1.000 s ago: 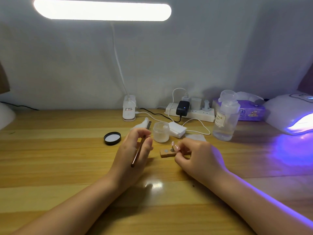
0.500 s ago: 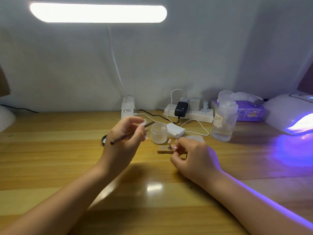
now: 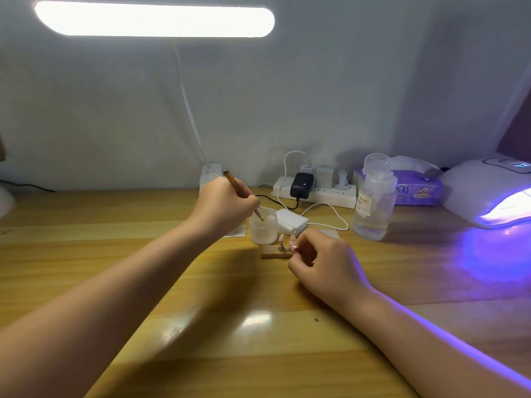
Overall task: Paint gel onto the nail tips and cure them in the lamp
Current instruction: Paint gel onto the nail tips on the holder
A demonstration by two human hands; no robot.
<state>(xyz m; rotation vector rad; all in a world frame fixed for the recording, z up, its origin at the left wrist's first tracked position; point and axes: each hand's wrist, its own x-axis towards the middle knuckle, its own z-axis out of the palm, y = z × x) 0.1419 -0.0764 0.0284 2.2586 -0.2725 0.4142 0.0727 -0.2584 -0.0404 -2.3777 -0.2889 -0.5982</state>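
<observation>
My left hand (image 3: 225, 205) grips a thin brown brush (image 3: 236, 184) with its tip dipped into a small open frosted gel jar (image 3: 263, 231). Just in front of the jar lies a small wooden holder (image 3: 273, 254) with pink nail tips (image 3: 281, 238) standing on pegs. My right hand (image 3: 324, 261) has its fingers curled at the holder's right end and pinches one peg with a nail tip (image 3: 293, 242). The white curing lamp (image 3: 488, 193) glows purple at the far right.
A clear liquid bottle (image 3: 373, 202) stands right of the jar. Behind are a power strip (image 3: 316, 193) with plugs and cables, a small white box (image 3: 290, 221), a purple tissue pack (image 3: 416, 191) and the desk lamp's base (image 3: 209, 173). Its light bar (image 3: 155, 20) hangs overhead.
My left hand turned the brush from lying across the palm to upright and moved right, putting the tip into the jar. My right hand stayed at the holder.
</observation>
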